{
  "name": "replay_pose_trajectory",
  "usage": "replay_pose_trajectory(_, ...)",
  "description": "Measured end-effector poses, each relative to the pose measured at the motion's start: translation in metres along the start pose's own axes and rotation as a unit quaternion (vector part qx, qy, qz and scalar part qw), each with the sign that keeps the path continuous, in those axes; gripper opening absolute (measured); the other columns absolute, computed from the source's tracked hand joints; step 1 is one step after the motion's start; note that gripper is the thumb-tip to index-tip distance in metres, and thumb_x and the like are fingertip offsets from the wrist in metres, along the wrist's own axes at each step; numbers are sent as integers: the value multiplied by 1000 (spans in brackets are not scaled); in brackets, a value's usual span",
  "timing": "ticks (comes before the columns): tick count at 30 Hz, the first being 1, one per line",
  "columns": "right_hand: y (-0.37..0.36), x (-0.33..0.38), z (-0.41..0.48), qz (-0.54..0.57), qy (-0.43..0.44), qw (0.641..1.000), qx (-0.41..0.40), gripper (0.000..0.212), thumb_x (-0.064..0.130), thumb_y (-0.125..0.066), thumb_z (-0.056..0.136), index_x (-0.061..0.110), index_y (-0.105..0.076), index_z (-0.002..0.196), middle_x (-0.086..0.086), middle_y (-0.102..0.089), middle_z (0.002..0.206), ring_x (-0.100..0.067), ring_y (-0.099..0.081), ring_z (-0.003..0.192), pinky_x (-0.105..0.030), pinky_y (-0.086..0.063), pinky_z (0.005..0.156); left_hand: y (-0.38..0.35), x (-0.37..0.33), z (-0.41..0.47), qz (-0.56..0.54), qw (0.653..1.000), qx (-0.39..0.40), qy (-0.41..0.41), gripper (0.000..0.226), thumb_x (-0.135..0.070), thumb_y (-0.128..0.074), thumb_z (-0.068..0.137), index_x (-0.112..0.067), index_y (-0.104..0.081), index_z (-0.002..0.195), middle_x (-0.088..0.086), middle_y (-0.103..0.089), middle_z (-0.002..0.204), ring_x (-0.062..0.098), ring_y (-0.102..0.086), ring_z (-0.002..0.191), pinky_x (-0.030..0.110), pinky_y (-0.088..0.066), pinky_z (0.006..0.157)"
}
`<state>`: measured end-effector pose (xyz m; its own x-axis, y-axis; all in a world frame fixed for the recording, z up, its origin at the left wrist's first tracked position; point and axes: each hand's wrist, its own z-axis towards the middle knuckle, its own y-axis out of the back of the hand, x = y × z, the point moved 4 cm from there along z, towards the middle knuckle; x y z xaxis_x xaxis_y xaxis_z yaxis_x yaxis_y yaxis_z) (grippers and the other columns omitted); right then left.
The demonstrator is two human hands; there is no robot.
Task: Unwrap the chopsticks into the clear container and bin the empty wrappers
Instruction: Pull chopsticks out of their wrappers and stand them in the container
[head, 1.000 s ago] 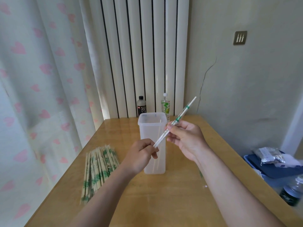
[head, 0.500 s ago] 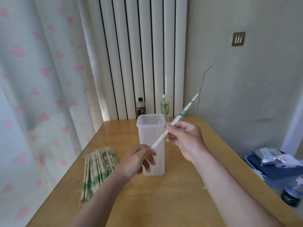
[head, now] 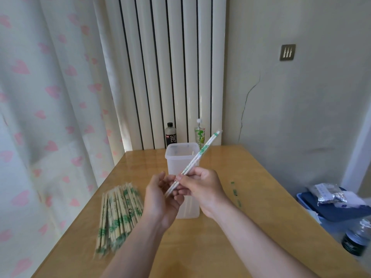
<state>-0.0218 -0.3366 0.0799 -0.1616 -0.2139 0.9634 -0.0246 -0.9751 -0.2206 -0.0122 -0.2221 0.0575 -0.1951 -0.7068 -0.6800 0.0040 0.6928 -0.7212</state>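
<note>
My right hand [head: 202, 187] pinches a wrapped pair of chopsticks [head: 197, 156] near its lower end; the pair slants up to the right across the clear container [head: 181, 159]. The white and green wrapper still covers the sticks. My left hand [head: 162, 197] is beside it with the palm turned inward and the fingers loosely spread, and the lower tip of the pair lies against those fingers. A pile of wrapped chopsticks [head: 118, 213] lies on the wooden table [head: 261, 197] to the left of my hands. The container stands upright behind my hands.
Two bottles, a dark soda bottle [head: 170, 135] and a clear green-labelled one [head: 200, 133], stand at the table's far edge. Small green wrapper scraps [head: 235, 192] lie right of my hands. Beyond the right edge is a blue bin [head: 331, 209] with foil packets and a dark jar [head: 356, 240].
My left hand has let go of the lower end and opened its fingers. The right hand has drawn the pair down and nearer to me.
</note>
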Motion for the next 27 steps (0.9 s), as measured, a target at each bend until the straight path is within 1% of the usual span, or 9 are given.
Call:
replay_pose_trajectory(2,-3,-3,1,-25,-9,999,22,9,1,-75,89,4,-69,83,-7,-73,73,-22,-66,66,-26,-54,59,3,0,0,39,999,-1,-17,25,-22,-53,99,-4,-59,83,6,-51,66,11,-39,48,19,-29,34)
replay_pose_trajectory(5,-4,-1,1,-61,-22,997,41,6,5,-77,88,4,-71,88,-6,-69,73,-18,-63,70,-28,-51,58,14,-2,2,85,995,-9,-56,9,-5,-56,97,0,-61,103,7,-49,66,9,-32,45,18,-24,31)
replay_pose_trajectory(10,15,29,9,78,3,997,-18,24,18,-63,100,-5,-70,99,-10,-62,70,-19,-58,58,-30,-50,51,32,-7,-1,86,993,-26,-81,13,2,-57,95,-9,-58,87,1,-45,63,10,-25,45,19,-23,30)
replay_pose_trajectory(14,9,25,6,46,-3,999,25,24,19,-60,102,0,-73,94,-12,-62,72,-20,-59,62,-30,-51,53,27,-7,-1,90,992,-4,-85,6,-9,-64,93,-7,-61,89,0,-43,66,10,-23,47,18,-21,30)
replay_pose_trajectory(17,1,13,2,40,-21,998,47,22,18,-61,101,1,-74,94,-11,-64,73,-21,-59,62,-30,-50,53,19,-8,-4,97,991,31,-85,17,-19,-72,82,-6,-65,90,1,-42,65,9,-24,47,18,-21,31)
replay_pose_trajectory(19,1,11,1,33,-30,998,53,23,19,-61,101,1,-75,96,-11,-65,74,-20,-59,62,-30,-50,53,20,-9,-7,108,990,35,-81,21,-18,-74,76,-3,-71,91,5,-49,65,9,-33,46,17,-23,31)
replay_pose_trajectory(21,3,12,2,14,-34,998,53,24,21,-61,101,1,-75,99,-11,-64,76,-20,-58,63,-31,-49,53,23,-10,-8,123,989,32,-77,12,-13,-74,74,-5,-77,82,10,-58,68,10,-40,45,17,-25,31)
replay_pose_trajectory(24,14,21,5,25,-14,999,34,30,31,-60,100,6,-77,106,-8,-61,74,-21,-59,66,-32,-48,54,26,-14,-9,127,988,29,-79,4,-7,-74,72,-6,-78,71,13,-65,72,10,-41,46,17,-28,34)
replay_pose_trajectory(27,29,33,8,58,17,998,9,36,36,-56,101,8,-78,109,-10,-61,74,-20,-59,65,-32,-45,54,30,-22,-9,137,986,40,-81,4,-3,-73,72,-2,-76,69,13,-64,67,11,-40,44,18,-27,36)
